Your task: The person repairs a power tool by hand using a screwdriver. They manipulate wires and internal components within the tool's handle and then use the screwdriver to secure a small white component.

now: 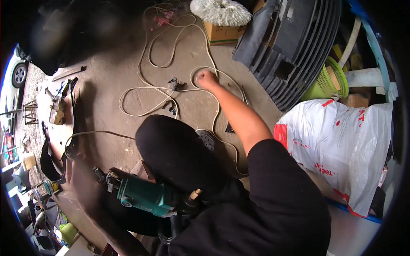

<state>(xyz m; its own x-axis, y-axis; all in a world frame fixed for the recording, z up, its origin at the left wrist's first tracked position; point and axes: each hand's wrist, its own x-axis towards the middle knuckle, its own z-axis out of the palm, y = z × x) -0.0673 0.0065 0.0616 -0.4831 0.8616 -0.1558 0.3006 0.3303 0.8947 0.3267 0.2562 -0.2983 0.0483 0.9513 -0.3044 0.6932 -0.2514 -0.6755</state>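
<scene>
We see the right hand [207, 80] curled near a thin, looped beige cable [147, 88]; its hold and the blurred left hand's [84, 181] we cannot tell.

You are in a workshop, by the look of it one for car parts. Beyond your right hand [207, 80] and off to its right leans a big black slatted panel [294, 42], much like a car grille. Straight ahead of that hand, a fluffy white pad [220, 12] sits on a carton [222, 35]. Around it, a long cord [150, 88] loops over a bare grey floor [100, 104]. Just beside your blurred left hand [81, 170] you have a green power tool [143, 194]; well past that hand, out left, stands a car [19, 75].
</scene>
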